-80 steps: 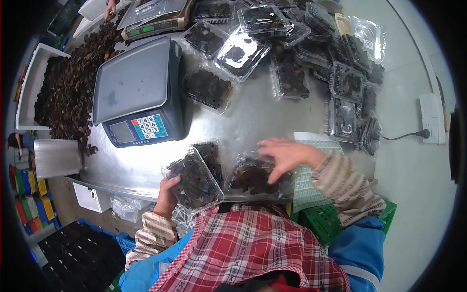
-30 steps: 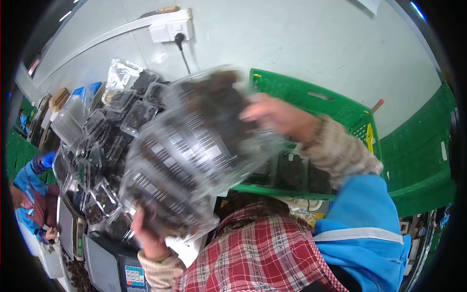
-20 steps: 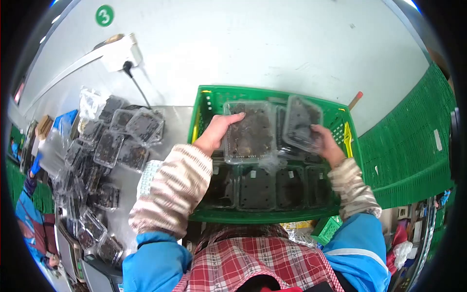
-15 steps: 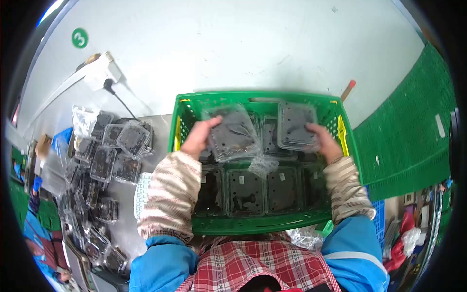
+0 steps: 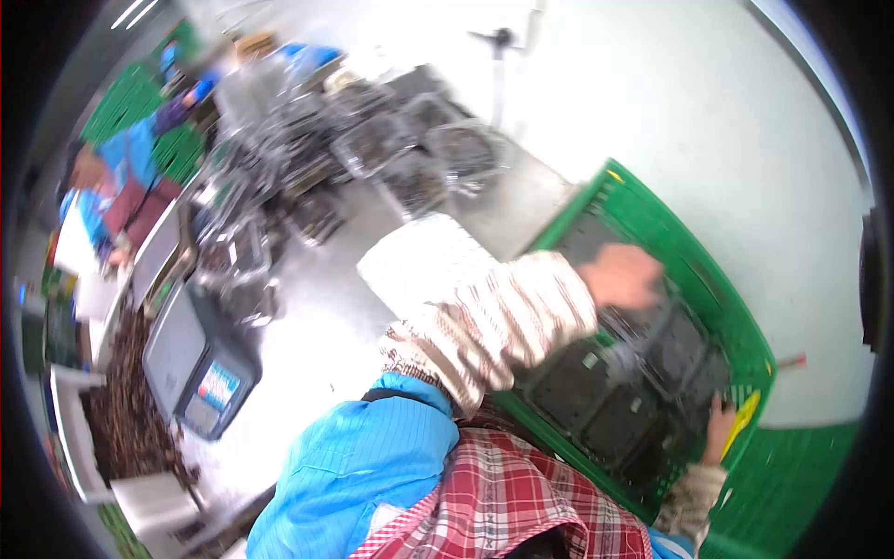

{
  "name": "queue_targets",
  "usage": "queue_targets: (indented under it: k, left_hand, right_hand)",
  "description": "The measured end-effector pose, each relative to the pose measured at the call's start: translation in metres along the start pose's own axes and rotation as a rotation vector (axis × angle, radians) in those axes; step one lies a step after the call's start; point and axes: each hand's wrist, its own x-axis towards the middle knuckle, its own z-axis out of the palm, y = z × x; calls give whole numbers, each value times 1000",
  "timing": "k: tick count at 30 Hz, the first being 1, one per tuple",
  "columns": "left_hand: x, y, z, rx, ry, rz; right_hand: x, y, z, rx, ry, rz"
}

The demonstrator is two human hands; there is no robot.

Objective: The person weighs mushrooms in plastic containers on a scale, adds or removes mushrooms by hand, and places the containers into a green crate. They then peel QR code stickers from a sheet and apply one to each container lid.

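My left hand point(image 5: 622, 277), smeared by motion, is over the far-left part of a green crate point(image 5: 670, 219). Its fingers look bent, and the blur hides what they may hold. Under and beside it are clear plastic boxes with dark contents point(image 5: 675, 349). My right hand point(image 5: 717, 430) is low at the crate's right end, beside the yellow handle point(image 5: 742, 421). Its fingertips are right by the boxes at that end, with part of the hand hidden. Nearer to me, more lidded boxes point(image 5: 616, 417) lie in a row inside the crate, some with small white labels.
A pile of clear boxes point(image 5: 410, 140) covers the metal table's back left. A white tray-like piece point(image 5: 428, 256) lies by my left sleeve. Further left are a grey scale point(image 5: 200, 363) and a box of dark brown strands point(image 5: 135, 401). A person in blue point(image 5: 130, 168) works beyond.
My view has swung left and tilted. Both hands held a clear box over the crate before; now the left is blurred over the crate and the right is down at its right end.
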Motion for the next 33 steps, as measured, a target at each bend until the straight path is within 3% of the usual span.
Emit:
queue_targets:
  k: [2, 3, 4, 5, 6, 8, 10, 12, 14, 16, 18, 20, 21, 24, 26, 28, 29, 30, 31, 32, 33]
  left_hand:
    - [-49, 14, -37, -333, 371, 75]
    - [-77, -4, -52, -328, 470, 7]
    - [-116, -22, -66, -324, 572, -53]
    - [-151, -55, -71, -325, 595, -326]
    - [-185, -113, -59, -241, 812, -442]
    - [-271, -186, -70, -47, 763, -1061]
    - [-357, -231, -75, 163, 1061, -1084]
    - [-418, -250, -89, 330, 975, -1516]
    - [-455, -272, -89, 442, 985, -1505]
    - [-480, -300, -93, 703, 1001, -1449]
    - [-501, -327, -111, 508, 1009, -1505]
    - [-515, -347, -135, 106, 1168, -1601]
    - [-525, -366, -136, 248, 1112, -1616]
    - [-522, -347, -173, -45, 919, -1584]
    - [-511, -346, -148, -87, 835, -1592]
    - [-497, -338, -136, -462, 802, -1577]
    - [-492, -345, -122, -565, 956, -1476]
    - [-485, -352, -112, -579, 968, -1473]
    - [-477, -357, -103, -803, 1180, -1314]
    - [-467, -352, -104, -1016, 1380, -1129]
    - [-462, -347, -106, -1057, 1456, -1072]
  right_hand:
    - [-5, -25, 7, -277, 180, -111]
    - [1, -66, 11, -265, 171, -157]
    - [0, -117, 10, -46, 192, -196]
    - [-4, -170, 15, 176, 193, -224]
    - [-12, -234, 21, 297, 90, -394]
    - [-31, -358, 47, 443, -146, -613]
    - [-47, -463, 93, 522, -415, -755]
    - [-60, -546, 154, 555, -742, -835]
    - [-65, -608, 225, 376, -948, -711]
    - [-48, -632, 308, 148, -894, -728]
    - [-36, -640, 362, 57, -794, -811]
    - [-18, -640, 407, -83, -703, -844]
    - [-20, -636, 425, -63, -612, -899]
    - [-21, -639, 441, -236, -526, -938]
    - [-35, -660, 420, -336, -583, -786]
    - [-33, -656, 422, -310, -698, -725]
    - [-52, -657, 409, -72, -858, -643]
    - [-72, -663, 397, 171, -1008, -553]
    - [-89, -674, 386, 158, -977, -281]
    - [-76, -664, 396, 151, -979, -289]
    - [-57, -646, 414, 322, -1088, -163]
